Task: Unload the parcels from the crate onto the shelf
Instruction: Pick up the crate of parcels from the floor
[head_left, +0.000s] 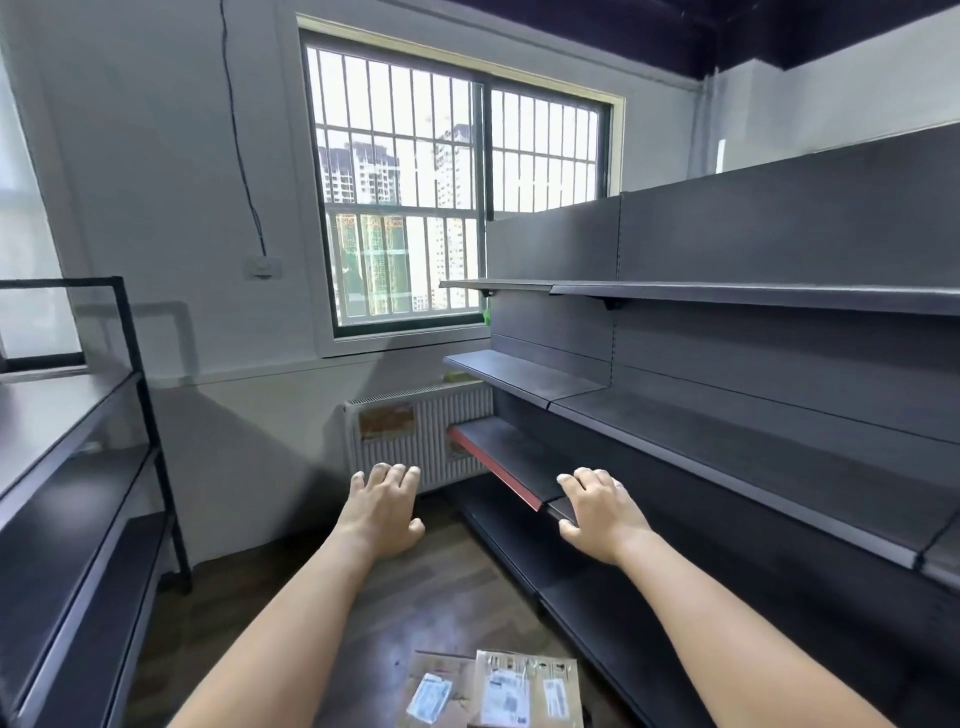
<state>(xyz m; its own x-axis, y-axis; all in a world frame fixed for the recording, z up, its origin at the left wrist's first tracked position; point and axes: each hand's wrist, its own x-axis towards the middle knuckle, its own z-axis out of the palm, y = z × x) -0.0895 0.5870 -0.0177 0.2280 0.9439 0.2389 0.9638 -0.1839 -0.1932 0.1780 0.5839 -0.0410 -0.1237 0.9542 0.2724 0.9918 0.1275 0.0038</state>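
Two brown cardboard parcels with white labels (493, 688) lie at the bottom edge of the view, low between my forearms. No crate shows. A dark grey shelf unit (727, 436) with several bare tiers runs along the right. My left hand (382, 506) is stretched out in the air over the floor, fingers spread, holding nothing. My right hand (597, 506) is stretched out too, fingers relaxed, in front of the edge of the shelf board with a red front strip (498, 473); whether it touches the board I cannot tell.
A black open rack (78, 467) stands on the left. A white radiator (415, 431) sits under a barred window (457, 197) in the far wall. Dark wooden floor (426, 587) runs between rack and shelf unit.
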